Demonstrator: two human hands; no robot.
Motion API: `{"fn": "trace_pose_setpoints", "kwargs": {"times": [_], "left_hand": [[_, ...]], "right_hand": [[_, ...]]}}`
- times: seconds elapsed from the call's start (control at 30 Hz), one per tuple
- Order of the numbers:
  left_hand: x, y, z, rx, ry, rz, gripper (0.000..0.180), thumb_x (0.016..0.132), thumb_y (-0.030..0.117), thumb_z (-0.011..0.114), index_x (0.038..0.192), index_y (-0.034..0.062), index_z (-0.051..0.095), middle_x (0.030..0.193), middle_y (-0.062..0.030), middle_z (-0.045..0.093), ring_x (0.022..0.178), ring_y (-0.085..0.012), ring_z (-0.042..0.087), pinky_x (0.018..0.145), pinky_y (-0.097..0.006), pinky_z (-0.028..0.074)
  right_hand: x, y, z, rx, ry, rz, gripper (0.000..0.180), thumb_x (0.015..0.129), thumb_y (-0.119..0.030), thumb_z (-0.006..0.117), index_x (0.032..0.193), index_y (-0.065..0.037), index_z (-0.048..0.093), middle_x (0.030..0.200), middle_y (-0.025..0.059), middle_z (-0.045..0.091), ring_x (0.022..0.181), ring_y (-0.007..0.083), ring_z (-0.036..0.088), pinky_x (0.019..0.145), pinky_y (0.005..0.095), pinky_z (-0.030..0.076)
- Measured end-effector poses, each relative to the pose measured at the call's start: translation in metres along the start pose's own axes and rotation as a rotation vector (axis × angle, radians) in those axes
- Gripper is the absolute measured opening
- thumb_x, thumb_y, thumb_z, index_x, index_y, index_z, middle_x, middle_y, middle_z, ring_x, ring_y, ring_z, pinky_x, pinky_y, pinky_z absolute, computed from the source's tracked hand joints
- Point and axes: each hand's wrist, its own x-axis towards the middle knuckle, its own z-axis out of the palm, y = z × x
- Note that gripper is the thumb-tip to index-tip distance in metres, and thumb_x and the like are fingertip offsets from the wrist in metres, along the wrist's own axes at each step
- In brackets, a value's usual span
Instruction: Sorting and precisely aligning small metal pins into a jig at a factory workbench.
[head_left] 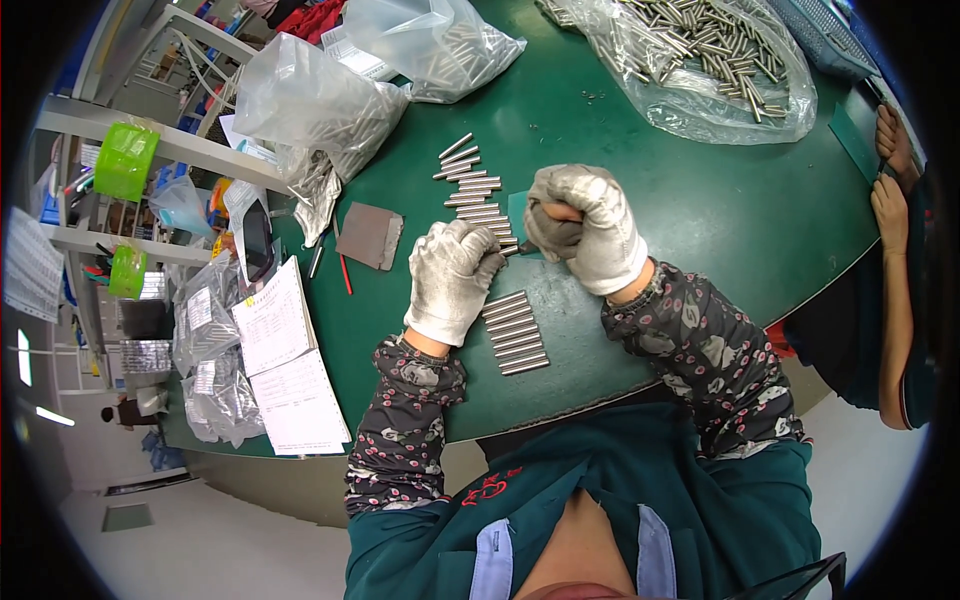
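My gloved left hand (448, 278) is closed, with its fingertips pinching one end of a short metal pin (510, 250). My gloved right hand (592, 228) is curled closed just to the right, its bare thumb showing through the glove. A small dark tip shows below its fingers, by the pin's end; what it belongs to is hidden. Beyond my left fingers runs an uneven column of loose metal pins (472, 187). Nearer me, several pins (516, 333) lie side by side in a neat row. A green piece (518, 208) lies partly behind my right hand.
Bags of pins (330, 105) stand far left; an open plastic bag (690, 100) spills pins far right. A grey-brown square sheet (371, 236), a red pen (344, 264), papers (285, 365) and a phone (257, 240) lie left. Another person's hands (889, 165) work at the right edge.
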Motion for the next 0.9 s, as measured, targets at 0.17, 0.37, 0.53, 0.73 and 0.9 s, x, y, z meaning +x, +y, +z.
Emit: {"fn": "trace_pose_setpoints", "kwargs": {"times": [0.17, 0.37, 0.53, 0.73, 0.9], "left_hand": [[0.000, 0.001, 0.000, -0.002, -0.009, 0.001, 0.016, 0.063, 0.013, 0.069, 0.077, 0.0124, 0.060, 0.076, -0.0017, 0.057, 0.075, -0.0231, 0.053, 0.067, -0.035, 0.042], [0.002, 0.001, 0.000, -0.041, 0.002, 0.035, 0.021, 0.060, 0.005, 0.069, 0.078, 0.0075, 0.060, 0.074, -0.0061, 0.057, 0.072, -0.0260, 0.053, 0.064, -0.036, 0.042], [0.004, 0.000, 0.002, -0.028, -0.044, -0.014, 0.016, 0.062, 0.013, 0.069, 0.075, 0.0119, 0.060, 0.074, -0.0016, 0.057, 0.076, -0.0233, 0.053, 0.068, -0.035, 0.041], [0.006, 0.003, -0.002, -0.010, -0.030, 0.024, 0.018, 0.060, 0.005, 0.069, 0.074, 0.0076, 0.058, 0.074, -0.0062, 0.056, 0.074, -0.0274, 0.053, 0.065, -0.036, 0.043], [0.000, -0.003, 0.002, -0.014, 0.010, 0.039, 0.021, 0.061, 0.006, 0.070, 0.079, 0.0076, 0.059, 0.076, -0.0061, 0.057, 0.073, -0.0262, 0.054, 0.064, -0.036, 0.044]], "right_hand": [[0.000, -0.003, 0.000, -0.023, -0.003, 0.004, 0.039, 0.083, -0.031, 0.044, 0.052, -0.010, 0.032, 0.044, -0.0012, 0.027, 0.037, 0.0104, 0.027, 0.038, 0.0250, 0.025], [0.001, -0.003, 0.005, -0.051, 0.001, 0.030, 0.039, 0.083, -0.031, 0.045, 0.052, -0.011, 0.031, 0.045, -0.0020, 0.026, 0.039, 0.0094, 0.025, 0.038, 0.0243, 0.023], [0.005, 0.001, 0.012, -0.214, -0.040, -0.032, 0.039, 0.083, -0.032, 0.046, 0.054, -0.010, 0.032, 0.047, -0.0033, 0.026, 0.041, 0.0066, 0.024, 0.039, 0.0224, 0.020], [0.013, 0.003, 0.023, -0.291, -0.023, -0.052, 0.035, 0.085, -0.031, 0.047, 0.059, -0.008, 0.041, 0.050, -0.0040, 0.030, 0.043, 0.0050, 0.026, 0.040, 0.0205, 0.021], [0.012, 0.011, 0.013, -0.184, 0.033, -0.088, 0.035, 0.086, -0.031, 0.046, 0.061, -0.006, 0.045, 0.048, -0.0041, 0.031, 0.038, 0.0062, 0.028, 0.036, 0.0223, 0.024]]}}
